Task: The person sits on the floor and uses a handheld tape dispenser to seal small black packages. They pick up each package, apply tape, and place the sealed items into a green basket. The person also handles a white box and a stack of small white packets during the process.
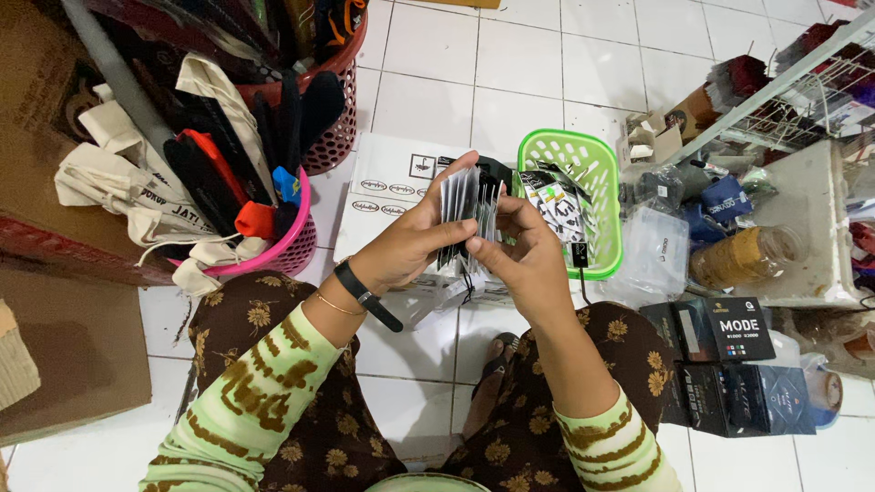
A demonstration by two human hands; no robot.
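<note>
Both hands met over the white tiled floor [510, 82], just in front of the green basket [597, 164]. The left hand [415, 239] gripped a fanned stack of small flat packets [467, 202], thumb across the front; the right hand [524, 251] pinched its lower edge. Done well, this probably called for a firm left grip while the right thumb peeled one packet at a time, keeping edges aligned.

A fanned stack of small flat packets [467, 208], pale grey-white with dark edges, stands upright above the white tiled floor [428, 355], just beside a green basket [583, 164].
</note>
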